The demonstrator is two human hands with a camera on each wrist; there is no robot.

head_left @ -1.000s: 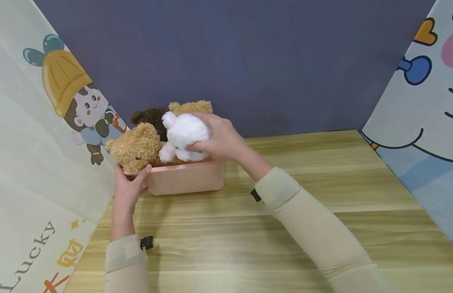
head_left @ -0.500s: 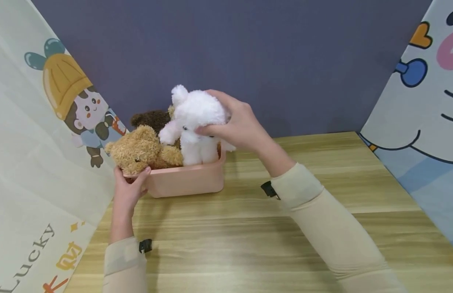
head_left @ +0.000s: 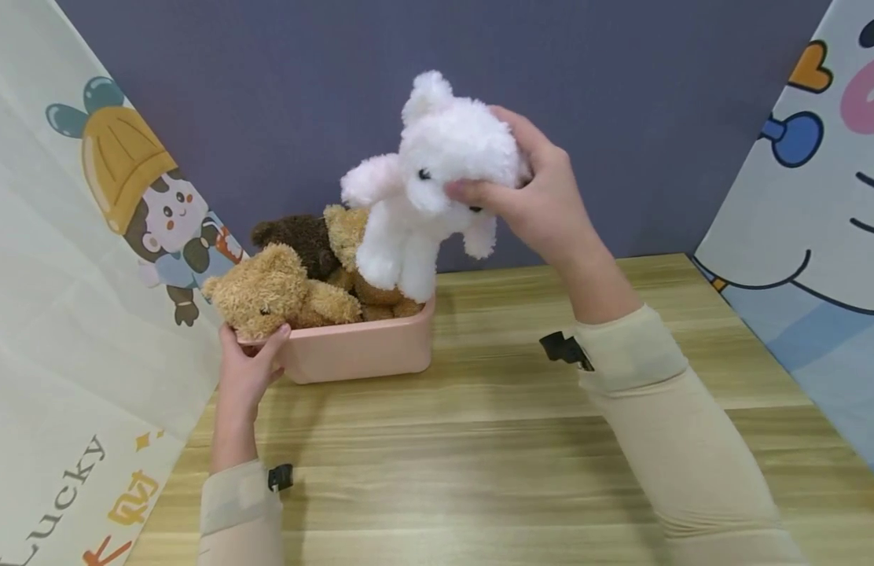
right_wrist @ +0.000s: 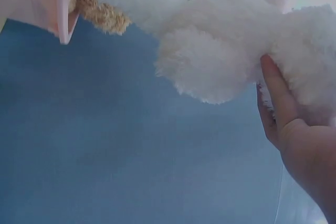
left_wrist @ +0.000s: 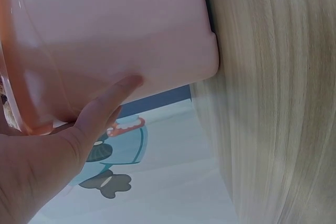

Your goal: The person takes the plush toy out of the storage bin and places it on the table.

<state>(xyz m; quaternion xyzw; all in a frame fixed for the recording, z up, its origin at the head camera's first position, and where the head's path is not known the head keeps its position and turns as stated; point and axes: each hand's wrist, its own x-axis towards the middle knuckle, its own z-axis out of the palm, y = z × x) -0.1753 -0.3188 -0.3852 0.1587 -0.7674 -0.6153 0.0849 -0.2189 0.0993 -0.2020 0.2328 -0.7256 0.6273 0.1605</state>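
Observation:
My right hand [head_left: 550,200] grips a white plush bear [head_left: 461,145] by the side of its head, thumb across its face. The bear hangs over the right end of a pink storage bin [head_left: 362,351], its feet overlapping the rim in the head view. My left hand [head_left: 247,373] holds the bin's front left corner; in the left wrist view a finger [left_wrist: 107,98] lies along the outer wall. Inside the bin, a light-brown teddy bear [head_left: 260,287] leans over that corner. Behind it are a dark brown plush [head_left: 299,240] and another tan bear [head_left: 347,234], partly hidden by the white one.
The bin stands on a wood-grain table [head_left: 437,472], close to a dark blue back panel [head_left: 621,134]. Light panels with cartoon prints, a left panel [head_left: 62,314] and a right panel [head_left: 784,236], flank the table.
My right hand has lifted the white bear up out of the bin and carried it to the right, uncovering more of the tan bear behind. My left hand has stayed at the bin's corner.

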